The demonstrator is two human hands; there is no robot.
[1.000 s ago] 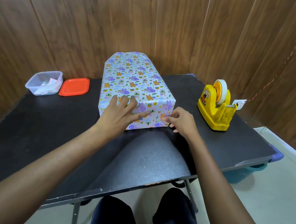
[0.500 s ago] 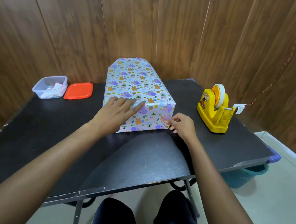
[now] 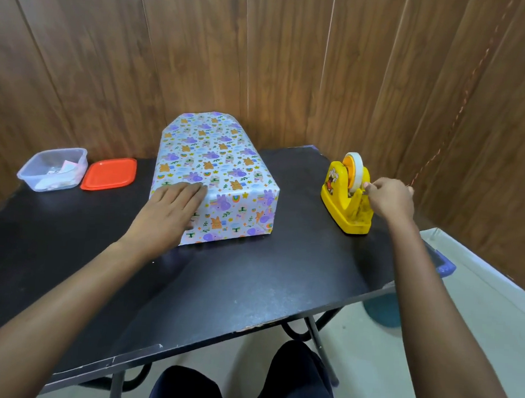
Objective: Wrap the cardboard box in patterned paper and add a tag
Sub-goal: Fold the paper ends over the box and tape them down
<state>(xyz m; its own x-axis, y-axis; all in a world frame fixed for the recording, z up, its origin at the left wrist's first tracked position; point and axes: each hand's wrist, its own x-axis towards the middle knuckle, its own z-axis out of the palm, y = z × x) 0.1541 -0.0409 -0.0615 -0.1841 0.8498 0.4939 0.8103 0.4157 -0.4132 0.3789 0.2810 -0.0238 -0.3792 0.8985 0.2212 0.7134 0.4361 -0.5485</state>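
Observation:
The box [image 3: 223,171], covered in pale paper printed with purple and orange animals, lies in the middle of the black table [image 3: 250,284]. My left hand [image 3: 170,207] rests flat over its near left top edge, fingers straight, pressing the paper down. My right hand [image 3: 389,198] is at the yellow tape dispenser [image 3: 345,201] on the right, with thumb and fingers pinching the tape end at the cutter. The white tape roll [image 3: 353,170] sits upright in the dispenser.
A clear plastic tub [image 3: 52,169] with paper bits and its orange lid [image 3: 109,173] lie at the back left. Wooden wall panels stand close behind the table. A blue bin [image 3: 383,311] sits on the floor under the right edge. My knees are below the front edge.
My right hand has left the box's near right corner and moved right to the tape dispenser. My left hand has stayed pressed on the box's near edge.

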